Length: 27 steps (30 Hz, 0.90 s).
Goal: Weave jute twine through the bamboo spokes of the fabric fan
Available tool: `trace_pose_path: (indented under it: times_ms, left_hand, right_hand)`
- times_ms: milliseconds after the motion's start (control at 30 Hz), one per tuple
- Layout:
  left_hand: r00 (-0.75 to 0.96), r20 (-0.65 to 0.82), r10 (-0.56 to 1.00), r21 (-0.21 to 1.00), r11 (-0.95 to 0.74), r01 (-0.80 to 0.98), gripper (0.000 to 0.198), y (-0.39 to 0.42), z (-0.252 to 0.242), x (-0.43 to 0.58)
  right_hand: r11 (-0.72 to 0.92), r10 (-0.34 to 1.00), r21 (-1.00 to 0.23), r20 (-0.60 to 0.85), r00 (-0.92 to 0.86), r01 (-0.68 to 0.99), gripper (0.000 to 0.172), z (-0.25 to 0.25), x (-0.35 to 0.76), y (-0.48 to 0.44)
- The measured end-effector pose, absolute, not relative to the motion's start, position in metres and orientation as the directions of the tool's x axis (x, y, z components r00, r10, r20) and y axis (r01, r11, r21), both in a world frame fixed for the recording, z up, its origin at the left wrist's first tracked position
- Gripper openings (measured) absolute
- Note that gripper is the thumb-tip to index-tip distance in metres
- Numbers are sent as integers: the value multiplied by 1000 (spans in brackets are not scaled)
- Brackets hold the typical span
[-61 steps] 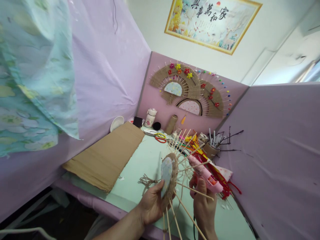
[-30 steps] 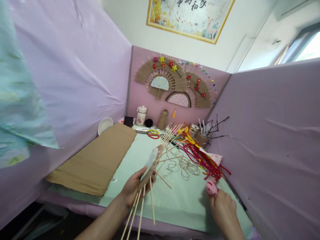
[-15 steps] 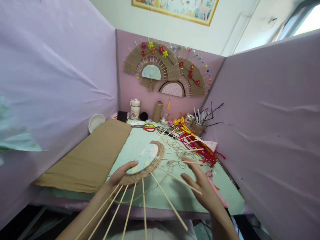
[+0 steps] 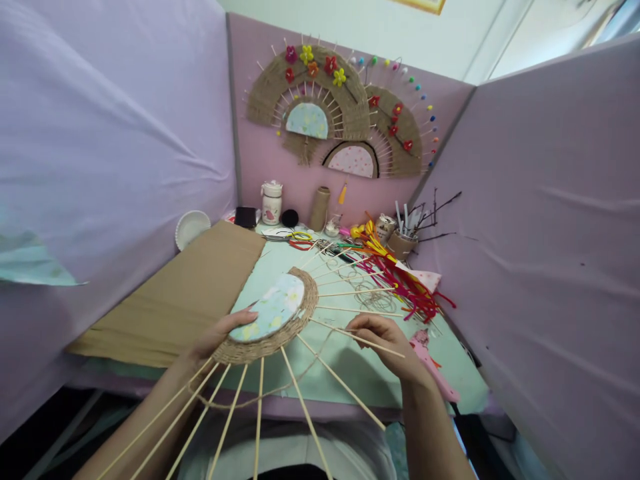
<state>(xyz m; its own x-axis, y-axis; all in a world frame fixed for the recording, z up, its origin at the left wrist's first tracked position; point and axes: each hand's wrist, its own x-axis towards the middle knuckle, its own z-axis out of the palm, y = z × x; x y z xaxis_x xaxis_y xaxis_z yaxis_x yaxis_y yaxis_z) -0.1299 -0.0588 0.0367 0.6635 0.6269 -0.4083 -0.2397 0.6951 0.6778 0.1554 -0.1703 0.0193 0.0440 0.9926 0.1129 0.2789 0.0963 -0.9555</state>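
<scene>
My left hand [image 4: 220,333] grips the lower left end of a half-round woven fan [image 4: 273,310], thumb on its pale blue flowered cloth and the other fingers hidden beneath. A band of brown twine weaving edges the cloth, and thin wooden sticks [image 4: 259,417] fan out from it. My right hand [image 4: 383,340] is closed in a pinch on a loose strand of twine [image 4: 295,382], close to one of the right-hand sticks. That strand sags in a curve across the lower sticks towards the left end of the fan.
Brown cardboard [image 4: 185,293] covers the table's left side. Scissors [image 4: 300,245], a twine cone [image 4: 320,209] and a white jar [image 4: 271,202] stand or lie at the back. Red and yellow pipe cleaners [image 4: 420,303] and a pink glue gun [image 4: 434,367] lie right. Finished fans [image 4: 310,87] hang on the back panel.
My right hand has gone from spread fingers to a pinch on the twine and lifted the strand. The fan has shifted slightly left in view, with my left hand still holding it.
</scene>
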Motion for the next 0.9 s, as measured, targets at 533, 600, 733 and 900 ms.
trace_pose_path:
  times_ms: [533, 600, 733, 900]
  left_hand:
    - [614, -427, 664, 712, 665, -224, 64, -55, 30, -142]
    - [610, -438, 660, 707, 672, -220, 66, -54, 31, -142]
    - [610, -439, 659, 719, 665, -200, 69, -54, 30, -143]
    - [579, -447, 681, 737, 648, -193, 72, -53, 29, -145]
  right_hand:
    - [313, 810, -750, 531, 248, 583, 17, 42, 135, -195]
    - [308, 767, -760, 554, 323, 572, 13, 42, 133, -197]
    - [363, 662, -717, 648, 377, 594, 9, 43, 131, -201]
    - [364, 583, -501, 780, 228, 785, 18, 53, 130, -206]
